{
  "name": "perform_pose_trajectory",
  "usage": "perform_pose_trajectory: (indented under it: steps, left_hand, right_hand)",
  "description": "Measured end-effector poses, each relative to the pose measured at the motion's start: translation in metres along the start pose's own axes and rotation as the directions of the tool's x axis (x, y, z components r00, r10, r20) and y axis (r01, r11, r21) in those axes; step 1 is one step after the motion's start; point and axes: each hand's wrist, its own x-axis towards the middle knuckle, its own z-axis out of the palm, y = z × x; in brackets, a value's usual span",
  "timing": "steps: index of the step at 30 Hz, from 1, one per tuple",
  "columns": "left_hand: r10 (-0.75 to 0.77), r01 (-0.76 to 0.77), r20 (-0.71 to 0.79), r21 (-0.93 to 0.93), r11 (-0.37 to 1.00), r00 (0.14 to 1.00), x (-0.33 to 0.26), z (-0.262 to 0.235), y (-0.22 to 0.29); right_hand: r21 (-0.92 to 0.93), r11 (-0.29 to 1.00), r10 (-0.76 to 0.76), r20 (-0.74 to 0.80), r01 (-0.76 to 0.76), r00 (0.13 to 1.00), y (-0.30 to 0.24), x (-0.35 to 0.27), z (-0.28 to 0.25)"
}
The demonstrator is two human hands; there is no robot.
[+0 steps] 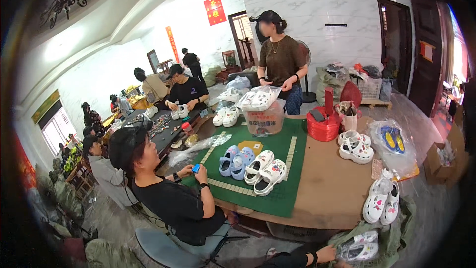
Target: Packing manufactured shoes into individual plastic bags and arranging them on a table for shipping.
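At the lower edge my left hand, with a black band at the wrist, is closed at the side of a clear bag holding a pair of white clogs with coloured charms. Just below, a small patch of skin shows, perhaps my right hand; its fingers are cut off. The bagged clogs lie against a dark green woven sack. Above them, at the table's right corner, stands another pair of white charm-covered clogs, with clear plastic on top.
A brown table bears a green mat, blue clogs, white clogs and a red tub. One person sits left holding a blue item; another stands behind holding bagged clogs. A chair stands below.
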Motion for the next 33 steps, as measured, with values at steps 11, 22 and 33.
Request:
perform_pose_trajectory:
  steps: [11, 22, 33]
  left_hand:
    - [0.164, -0.17, 0.053, 0.161, 0.972, 0.985, -0.031, -0.059, -0.012]
    - [0.118, -0.097, -0.419, 0.07, 0.993, 0.9, -0.103, -0.074, -0.034]
    - [-0.18, 0.179, -0.072, -0.022, 0.984, 0.981, -0.202, -0.092, -0.068]
  right_hand:
    - [-0.148, 0.969, 0.165, -0.207, -0.197, 0.964, -0.048, -0.088, -0.021]
    - [-0.326, 0.867, 0.269, -0.33, -0.377, 0.905, -0.103, -0.106, -0.003]
    - [-0.35, 0.897, 0.034, -0.555, -0.27, 0.831, -0.12, -0.019, 0.035]
